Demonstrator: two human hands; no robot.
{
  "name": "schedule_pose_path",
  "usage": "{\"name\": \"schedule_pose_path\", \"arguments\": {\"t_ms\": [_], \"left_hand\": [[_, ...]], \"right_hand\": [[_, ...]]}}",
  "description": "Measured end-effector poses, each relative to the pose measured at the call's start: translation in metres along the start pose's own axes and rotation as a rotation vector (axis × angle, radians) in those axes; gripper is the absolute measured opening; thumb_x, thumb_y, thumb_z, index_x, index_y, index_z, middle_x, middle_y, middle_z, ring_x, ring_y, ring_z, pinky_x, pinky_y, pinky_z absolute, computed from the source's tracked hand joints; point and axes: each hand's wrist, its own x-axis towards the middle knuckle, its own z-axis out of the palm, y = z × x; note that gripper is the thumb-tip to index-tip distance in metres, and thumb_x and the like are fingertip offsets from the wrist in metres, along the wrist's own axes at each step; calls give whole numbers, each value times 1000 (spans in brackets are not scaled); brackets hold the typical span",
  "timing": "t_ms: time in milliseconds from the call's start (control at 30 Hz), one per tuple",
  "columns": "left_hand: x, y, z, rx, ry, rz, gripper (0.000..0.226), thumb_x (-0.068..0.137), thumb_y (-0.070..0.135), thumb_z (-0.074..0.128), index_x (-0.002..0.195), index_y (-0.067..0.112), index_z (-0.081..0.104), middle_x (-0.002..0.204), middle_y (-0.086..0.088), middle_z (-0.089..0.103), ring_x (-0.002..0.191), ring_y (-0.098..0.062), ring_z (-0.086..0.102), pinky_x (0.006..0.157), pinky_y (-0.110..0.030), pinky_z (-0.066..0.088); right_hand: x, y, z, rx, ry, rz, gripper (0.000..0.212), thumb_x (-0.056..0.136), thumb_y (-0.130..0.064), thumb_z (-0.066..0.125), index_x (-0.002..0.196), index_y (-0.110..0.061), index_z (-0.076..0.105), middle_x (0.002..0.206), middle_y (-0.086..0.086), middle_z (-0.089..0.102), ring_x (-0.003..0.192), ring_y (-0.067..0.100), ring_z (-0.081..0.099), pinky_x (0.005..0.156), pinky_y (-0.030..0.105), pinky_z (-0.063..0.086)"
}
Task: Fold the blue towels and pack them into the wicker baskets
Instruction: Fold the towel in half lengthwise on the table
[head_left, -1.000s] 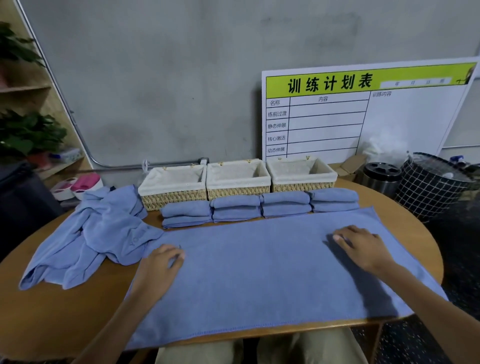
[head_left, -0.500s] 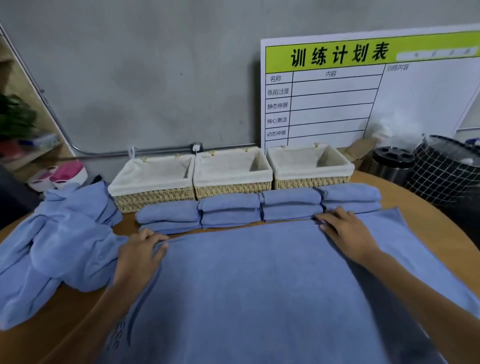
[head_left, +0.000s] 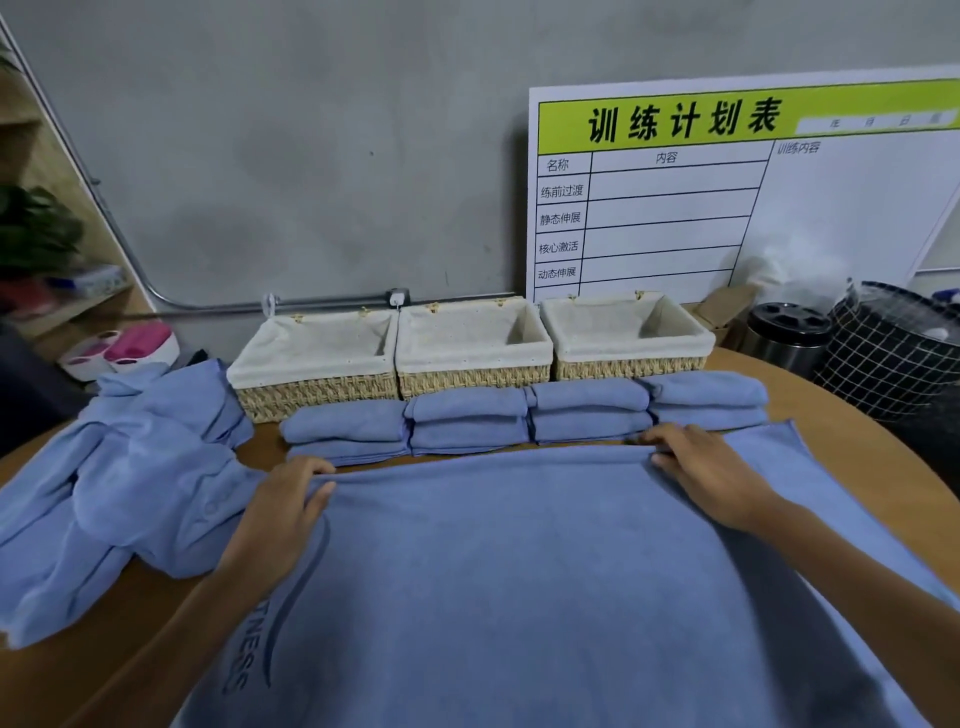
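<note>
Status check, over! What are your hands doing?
Left hand and right hand pinch spread towel's far edge. Baskets hold no towels. Folded stacks sit just beyond.

Whiteboard (head_left: 779, 197) against wall; steel canister (head_left: 787, 332), black mesh bin (head_left: 893, 353); possibly plant (head_left: 36, 228).

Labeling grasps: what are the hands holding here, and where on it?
Both hands pinch the far edge of the spread blue towel: left hand near the left end, right hand right of centre.
</note>
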Motion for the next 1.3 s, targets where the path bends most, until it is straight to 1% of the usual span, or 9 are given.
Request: {"name": "schedule_pose_path", "arguments": {"t_ms": [200,433,533,667,733,833,967,1033,1300], "left_hand": [[23,-4,-3,167,-15,78,19,99,20,58,81,13,60,77,0,51,69,-19,49,60,-39,43],[19,20,-46,74,163,69,10,98,22,60,90,16,58,86,1,54,80,-17,48,72,-33,38],[-18,36,-61,74,143,114,18,94,39,51,88,23,59,82,6,55,74,-13,49,68,-33,38],[-89,37,-47,50,-94,41,19,85,59,62,84,48,46,79,18,51,64,-4,51,60,-21,42],[-100,31,-40,53,-122,69,25,87,71,51,81,47,43,77,23,48,68,1,49,60,-21,42],[-91,33,-45,64,-178,86,26,88,64,51,77,43,41,74,22,48,76,2,49,60,-21,36],[-67,15,-41,93,-233,66,33,84,69,48,72,40,37,72,16,47,74,-2,48,60,-25,39],[-53,1,-37,79,-207,44,38,83,75,48,73,40,38,72,12,47,68,-3,48,62,-31,45],[-53,32,-71,74,-2,59,38,89,42,70,74,33,36,69,10,41,63,-8,42,54,-32,34]], "right_hand": [[12,7,6,13,130,-33,34,98,-48,33,99,-23,57,95,-1,58,82,23,52,70,44,45],[12,-12,-37,56,342,-48,33,95,-45,44,91,-18,61,84,-3,56,75,21,51,64,40,45],[-27,-18,-51,75,312,-102,25,97,-50,44,83,-30,50,77,-14,48,70,11,45,60,34,42],[-95,-26,-36,77,128,-143,26,97,-57,44,83,-36,51,81,-20,50,74,2,45,70,24,39],[-111,-31,-30,116,14,-98,15,97,-47,54,84,-46,44,85,-22,52,77,0,51,68,21,40],[-108,-31,-22,174,-6,10,34,94,-24,65,83,-48,44,82,-20,54,75,-2,54,70,22,45],[-84,-26,-16,208,20,-21,32,94,-68,39,76,-42,41,79,-14,53,71,5,55,67,34,51],[-67,-22,-13,197,53,-56,28,94,-66,41,79,-43,41,77,-19,52,73,1,52,63,29,45],[-63,-35,-46,92,231,-126,15,91,-54,54,91,-40,48,85,-19,49,77,3,40,72,24,34]]}}
